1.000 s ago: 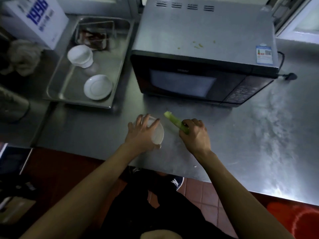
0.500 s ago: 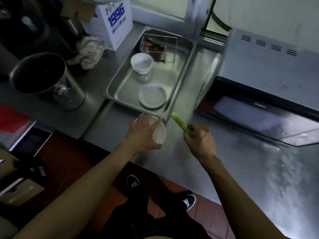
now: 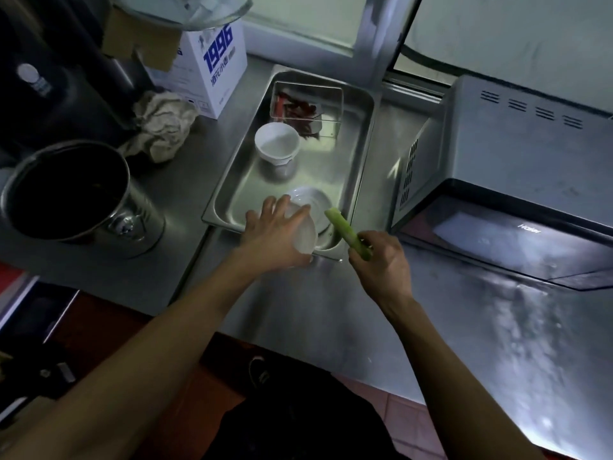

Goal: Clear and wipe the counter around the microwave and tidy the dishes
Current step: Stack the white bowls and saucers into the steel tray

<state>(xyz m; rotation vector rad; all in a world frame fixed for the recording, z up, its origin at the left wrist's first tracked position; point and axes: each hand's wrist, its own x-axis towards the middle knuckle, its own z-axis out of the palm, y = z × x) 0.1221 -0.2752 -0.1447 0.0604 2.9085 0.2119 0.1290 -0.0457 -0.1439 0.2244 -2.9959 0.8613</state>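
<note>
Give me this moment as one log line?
left hand: holds small white dish over steel tray | right hand: grips green stalk

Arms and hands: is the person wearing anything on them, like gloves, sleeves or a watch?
No. Both arms are bare right up to the bottom edge of the picture, so no sleeves show. The left hand and the right hand have no gloves. No watch, bracelet or ring is visible on either wrist or the fingers, though the light is dim. Lower down, only dark clothing shows.

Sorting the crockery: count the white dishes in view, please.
3, maybe more: stacked bowls mid-tray look like two; a saucer at the tray's near end; a small dish in the left hand.
</note>
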